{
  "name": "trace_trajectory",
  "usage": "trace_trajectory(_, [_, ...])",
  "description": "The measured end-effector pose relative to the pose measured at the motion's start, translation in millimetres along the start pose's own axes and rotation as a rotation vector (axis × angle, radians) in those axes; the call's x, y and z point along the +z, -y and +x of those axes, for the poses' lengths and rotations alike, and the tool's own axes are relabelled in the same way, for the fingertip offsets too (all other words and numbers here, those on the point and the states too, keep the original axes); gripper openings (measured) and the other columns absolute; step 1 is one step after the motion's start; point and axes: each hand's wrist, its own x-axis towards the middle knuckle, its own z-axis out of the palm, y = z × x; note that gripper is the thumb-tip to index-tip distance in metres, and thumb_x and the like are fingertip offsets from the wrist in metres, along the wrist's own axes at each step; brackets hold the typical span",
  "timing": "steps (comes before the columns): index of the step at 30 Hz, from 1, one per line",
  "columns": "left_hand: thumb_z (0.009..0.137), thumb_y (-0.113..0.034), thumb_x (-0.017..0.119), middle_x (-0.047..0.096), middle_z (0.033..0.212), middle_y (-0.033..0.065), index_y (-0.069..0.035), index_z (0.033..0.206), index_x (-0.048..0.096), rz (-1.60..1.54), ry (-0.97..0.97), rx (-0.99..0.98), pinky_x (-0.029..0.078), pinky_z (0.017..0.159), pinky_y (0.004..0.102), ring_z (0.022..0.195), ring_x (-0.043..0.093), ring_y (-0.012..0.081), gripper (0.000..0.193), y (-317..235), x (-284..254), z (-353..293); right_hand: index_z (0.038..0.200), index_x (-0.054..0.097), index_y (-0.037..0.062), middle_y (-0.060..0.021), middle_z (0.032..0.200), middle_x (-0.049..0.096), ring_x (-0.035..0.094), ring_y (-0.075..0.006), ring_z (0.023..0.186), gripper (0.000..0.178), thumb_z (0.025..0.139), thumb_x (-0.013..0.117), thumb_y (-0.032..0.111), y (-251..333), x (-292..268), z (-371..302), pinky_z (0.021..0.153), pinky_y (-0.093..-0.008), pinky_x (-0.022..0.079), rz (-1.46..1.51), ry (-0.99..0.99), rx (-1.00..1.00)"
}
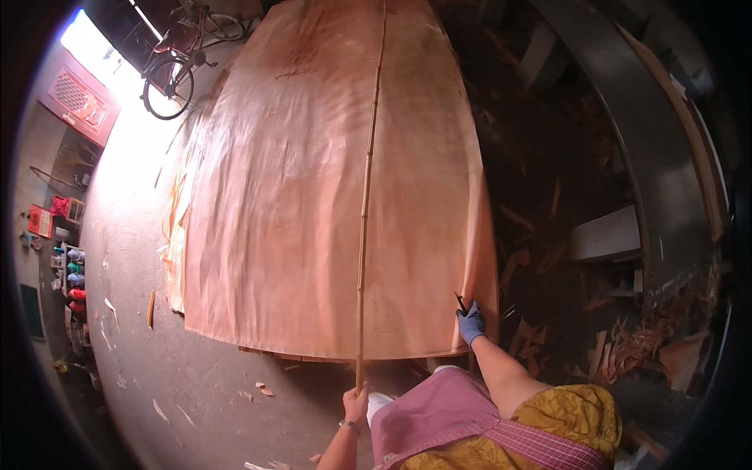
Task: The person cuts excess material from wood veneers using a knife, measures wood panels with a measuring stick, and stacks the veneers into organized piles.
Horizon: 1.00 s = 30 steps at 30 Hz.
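Note:
A wide stack of thin reddish wood veneer sheets stretches away before me, its top sheet rippled lengthwise. Along it lies a long thin bamboo pole, running from my body to the far end. My left hand, bare, is closed around the pole's near end, just off the front edge of the sheets. At the near right corner, my right hand in a blue glove is closed on a small dark tool. The tool's tip points up and left; its exact kind is unclear.
A long dark metal beam curves down the right side, with a pale block below it. Wood scraps litter the floor there. A bicycle stands far left by a bright doorway; a cluttered shelf lines the left wall.

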Motion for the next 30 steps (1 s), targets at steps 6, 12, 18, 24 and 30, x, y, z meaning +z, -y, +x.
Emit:
trace_trajectory(6, [0.089, -0.037, 0.063, 0.054, 0.055, 0.0039, 0.0, 0.068, 0.063, 0.165, -0.095, 0.068, 0.04, 0.051, 0.0307, 0.053, 0.052, 0.0119, 0.042, -68, -52, 34, 0.131, 0.05, 0.0073, -0.0214, 0.088, 0.068, 0.067, -0.0385, 0.08, 0.053, 0.084, 0.066, 0.025, 84, -3, -54, 0.068, -0.0447, 0.052, 0.254, -0.027, -0.122])
trace_trajectory(12, [0.089, -0.042, 0.058, 0.068, 0.088, 0.023, -0.003, 0.108, 0.052, 0.649, -0.107, -0.019, 0.052, 0.076, 0.0472, 0.086, 0.066, 0.0409, 0.043, -79, -91, 68, 0.132, 0.052, 0.0047, 0.0006, 0.066, 0.057, 0.051, -0.0043, 0.054, 0.048, 0.088, 0.068, 0.017, 295, -38, -156, 0.049, -0.0248, 0.045, 0.815, 0.212, -0.383])
trace_trajectory(18, [0.068, -0.036, 0.081, 0.056, 0.123, 0.0232, 0.002, 0.128, 0.038, 0.497, 0.052, 0.201, 0.044, 0.096, 0.0437, 0.112, 0.055, 0.0387, 0.082, -41, -102, 98, 0.137, 0.042, -0.0021, -0.0014, 0.103, 0.063, 0.049, -0.0019, 0.07, 0.051, 0.091, 0.064, 0.006, 468, 0, -219, 0.056, -0.0203, 0.044, 0.725, 0.496, -0.737])
trace_trajectory(24, [0.082, -0.017, 0.075, 0.056, 0.07, -0.002, -0.007, 0.092, 0.064, -0.367, -0.023, 0.343, 0.042, 0.049, 0.0252, 0.055, 0.052, 0.0119, 0.019, 3, -62, 123, 0.133, 0.048, -0.0039, -0.0109, 0.08, 0.059, 0.053, -0.008, 0.07, 0.054, 0.088, 0.069, 0.017, 517, 15, -284, 0.065, -0.0256, 0.047, 0.845, 0.405, -0.907])
trace_trajectory(30, [0.085, -0.019, 0.072, 0.053, 0.061, -0.0009, -0.009, 0.077, 0.059, -0.81, 0.066, -0.083, 0.034, 0.038, 0.0254, 0.045, 0.047, 0.0102, 0.018, -39, -62, 85, 0.124, 0.056, 0.0018, 0.0011, 0.099, 0.065, 0.057, -0.0065, 0.081, 0.039, 0.09, 0.068, 0.017, 406, -4, -268, 0.07, -0.0219, 0.049, 0.791, 0.613, -0.4])
